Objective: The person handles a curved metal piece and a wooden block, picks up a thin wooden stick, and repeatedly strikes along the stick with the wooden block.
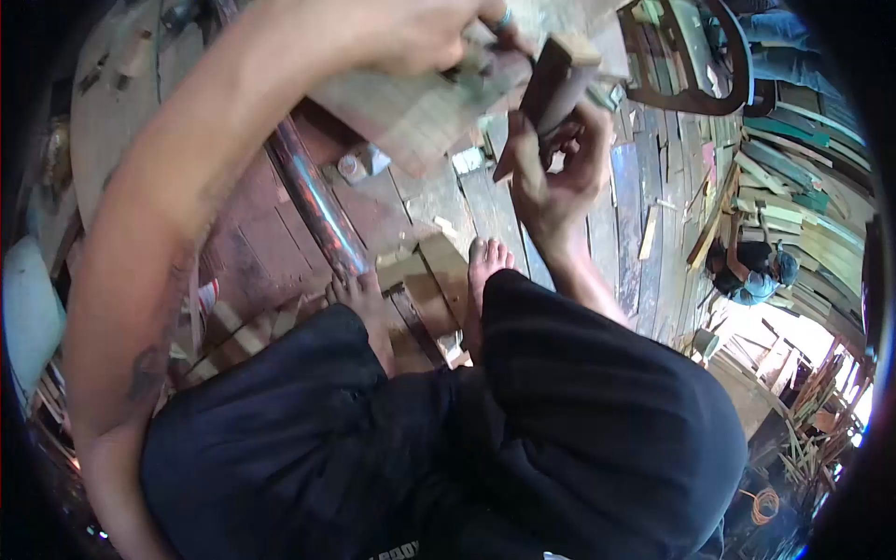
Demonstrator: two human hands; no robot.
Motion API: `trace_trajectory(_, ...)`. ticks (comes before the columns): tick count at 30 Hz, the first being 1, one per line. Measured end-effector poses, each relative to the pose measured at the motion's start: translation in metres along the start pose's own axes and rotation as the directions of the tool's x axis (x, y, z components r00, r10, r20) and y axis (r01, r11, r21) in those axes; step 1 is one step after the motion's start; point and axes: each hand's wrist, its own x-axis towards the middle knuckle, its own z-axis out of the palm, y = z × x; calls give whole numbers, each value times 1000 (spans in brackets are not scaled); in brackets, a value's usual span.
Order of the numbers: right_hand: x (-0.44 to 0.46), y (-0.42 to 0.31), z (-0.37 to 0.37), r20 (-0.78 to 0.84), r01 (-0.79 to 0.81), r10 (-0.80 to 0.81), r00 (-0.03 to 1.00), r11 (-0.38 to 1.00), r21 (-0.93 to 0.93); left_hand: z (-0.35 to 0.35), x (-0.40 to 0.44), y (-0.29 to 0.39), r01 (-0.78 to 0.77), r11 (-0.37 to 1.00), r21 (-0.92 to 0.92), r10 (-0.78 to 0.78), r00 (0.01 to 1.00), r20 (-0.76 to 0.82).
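My right hand (pixel 565 177) is closed around a dark brown wooden block (pixel 553 84), tilted, with a paler end face at its top. The thumb presses along its near side. At the top edge my left hand (pixel 425 37) is blurred and partly cut off, its fingers curled close to the block's upper end. Something small and dark shows by those fingertips, too smeared to name. Beneath both hands lies a broad pale wooden board (pixel 411 117), also blurred in part.
A worn metal pipe (pixel 317 205) runs down toward my left foot (pixel 359 299). A small bottle (pixel 353 169) stands on the plank floor (pixel 429 201). At upper right is a dark curved frame (pixel 695 98). Another person (pixel 751 271) is beside stacked timber (pixel 831 233) at right.
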Motion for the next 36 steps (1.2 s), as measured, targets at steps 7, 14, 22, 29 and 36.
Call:
trace_trajectory(7, -2, 0, -1, 25, -109, 108, 994, 994, 15, 3, 28, -19, 2, 998, -55, -1, 1000, 22)
trace_trajectory(14, -1, 3, 1, 18, -52, 52, 998, 998, -27, -18, 16, 2, 149, 988, -50, -146, 987, 69)
trace_trajectory(22, 2, 2, -3, 26, -31, 32, 999, 998, -51, -31, 15, 2, 92, 984, -150, -72, 989, 130)
trace_trajectory(29, 4, 2, -6, 46, -64, 67, 997, 996, -65, -26, 22, 12, 341, 929, -146, -301, 923, 239)
trace_trajectory(36, 8, -5, -5, 63, -160, 161, 985, 987, -32, -15, 24, -2, 50, 999, -4, -50, 999, -8)
